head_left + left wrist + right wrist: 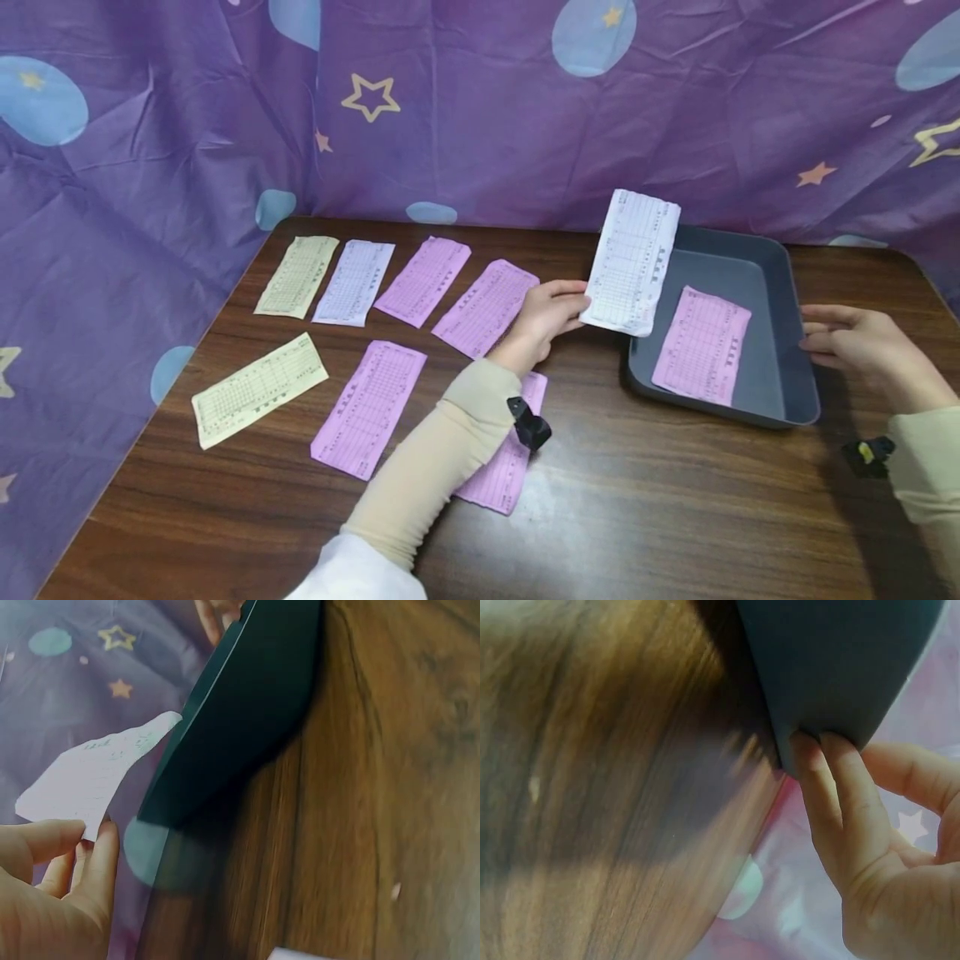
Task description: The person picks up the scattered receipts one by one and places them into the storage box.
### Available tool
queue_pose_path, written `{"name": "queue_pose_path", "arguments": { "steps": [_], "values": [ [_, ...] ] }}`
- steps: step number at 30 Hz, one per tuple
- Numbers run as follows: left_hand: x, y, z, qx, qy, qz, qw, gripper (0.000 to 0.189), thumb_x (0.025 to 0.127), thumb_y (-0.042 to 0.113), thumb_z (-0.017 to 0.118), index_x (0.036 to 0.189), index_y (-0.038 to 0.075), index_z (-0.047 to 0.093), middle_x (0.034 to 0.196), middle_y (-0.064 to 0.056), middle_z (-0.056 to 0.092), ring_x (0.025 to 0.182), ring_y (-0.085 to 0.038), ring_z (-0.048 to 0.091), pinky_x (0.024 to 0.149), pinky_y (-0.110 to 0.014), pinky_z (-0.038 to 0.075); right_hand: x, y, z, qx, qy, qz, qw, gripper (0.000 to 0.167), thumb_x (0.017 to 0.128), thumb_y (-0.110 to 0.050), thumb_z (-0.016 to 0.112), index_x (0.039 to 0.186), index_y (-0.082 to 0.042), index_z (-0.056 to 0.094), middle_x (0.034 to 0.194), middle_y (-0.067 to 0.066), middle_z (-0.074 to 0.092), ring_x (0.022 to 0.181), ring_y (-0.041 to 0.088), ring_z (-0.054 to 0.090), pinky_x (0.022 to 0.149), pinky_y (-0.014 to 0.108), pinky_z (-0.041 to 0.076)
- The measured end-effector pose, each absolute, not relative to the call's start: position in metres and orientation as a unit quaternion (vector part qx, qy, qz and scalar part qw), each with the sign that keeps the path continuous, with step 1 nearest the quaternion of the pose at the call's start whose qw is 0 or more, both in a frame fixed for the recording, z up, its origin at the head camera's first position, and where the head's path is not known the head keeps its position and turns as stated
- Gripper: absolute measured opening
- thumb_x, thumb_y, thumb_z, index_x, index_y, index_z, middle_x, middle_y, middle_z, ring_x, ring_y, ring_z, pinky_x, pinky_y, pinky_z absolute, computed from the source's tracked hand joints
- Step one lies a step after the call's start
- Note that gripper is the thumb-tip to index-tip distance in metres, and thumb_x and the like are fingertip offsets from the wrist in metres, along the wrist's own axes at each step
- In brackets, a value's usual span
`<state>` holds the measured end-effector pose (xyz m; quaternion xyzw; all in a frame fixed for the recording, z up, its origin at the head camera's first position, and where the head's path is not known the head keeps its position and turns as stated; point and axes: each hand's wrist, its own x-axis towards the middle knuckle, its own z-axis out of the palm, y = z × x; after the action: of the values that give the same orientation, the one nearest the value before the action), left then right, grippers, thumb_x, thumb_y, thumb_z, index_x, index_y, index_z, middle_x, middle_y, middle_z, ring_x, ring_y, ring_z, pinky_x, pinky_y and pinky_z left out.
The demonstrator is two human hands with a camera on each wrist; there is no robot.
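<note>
My left hand [546, 318] pinches a white printed paper slip [632, 262] by its lower left corner between thumb and fingers. The slip is raised and overlaps the left side of a dark grey rectangular tray [776, 317] in the head view. In the left wrist view the held slip [90, 776] bends toward the tray's rim. Inside the tray lies a pink printed slip [703, 346]. My right hand [858, 340] is at the tray's right side; in the right wrist view its extended fingers [849, 787] touch the outer wall of the tray [832, 667].
Left of the tray, more slips lie on the wooden table [600, 500]: two yellow ones, including one yellow slip [258, 390], a pale violet slip [354, 283] and several pink slips [370, 408]. My left forearm partly covers one pink slip [498, 475]. A purple patterned cloth [480, 125] hangs behind.
</note>
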<state>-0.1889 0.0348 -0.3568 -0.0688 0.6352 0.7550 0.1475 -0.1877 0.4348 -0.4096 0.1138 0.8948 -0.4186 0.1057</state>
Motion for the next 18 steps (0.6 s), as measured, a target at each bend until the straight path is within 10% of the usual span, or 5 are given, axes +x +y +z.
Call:
{"name": "queue_pose_path", "arguments": {
  "steps": [6,10,18],
  "values": [
    [-0.181,0.049,-0.356,-0.043,0.635,0.755,0.16,0.03,0.088,-0.004,0.059,0.118,-0.006,0.062,0.115,-0.026,0.066,0.082,-0.015,0.065,0.082,-0.033,0.058,-0.179,0.413,-0.388,0.112,0.883,-0.439,0.123,0.056,0.09,-0.003,0.055,0.143,-0.003,0.037,0.081,-0.023,0.063,0.072,-0.016,0.054,0.065,0.016,0.056],
    [-0.176,0.058,-0.357,-0.021,0.64,0.753,0.152,0.027,0.087,-0.007,0.059,0.114,-0.009,0.063,0.111,-0.028,0.067,0.075,-0.012,0.062,0.077,-0.031,0.059,-0.174,0.407,-0.381,0.091,0.863,-0.479,0.132,0.04,0.092,-0.004,0.055,0.126,-0.023,0.05,0.077,-0.036,0.053,0.074,-0.015,0.056,0.066,0.012,0.055],
    [-0.167,0.071,-0.358,0.05,0.739,0.665,0.095,0.023,0.083,-0.006,0.062,0.105,-0.005,0.068,0.101,-0.021,0.072,0.077,-0.013,0.068,0.064,-0.017,0.056,-0.176,0.403,-0.383,0.093,0.86,-0.483,0.138,0.049,0.091,-0.003,0.057,0.135,-0.018,0.044,0.083,-0.028,0.059,0.076,-0.014,0.057,0.068,0.014,0.056]
  ]
}}
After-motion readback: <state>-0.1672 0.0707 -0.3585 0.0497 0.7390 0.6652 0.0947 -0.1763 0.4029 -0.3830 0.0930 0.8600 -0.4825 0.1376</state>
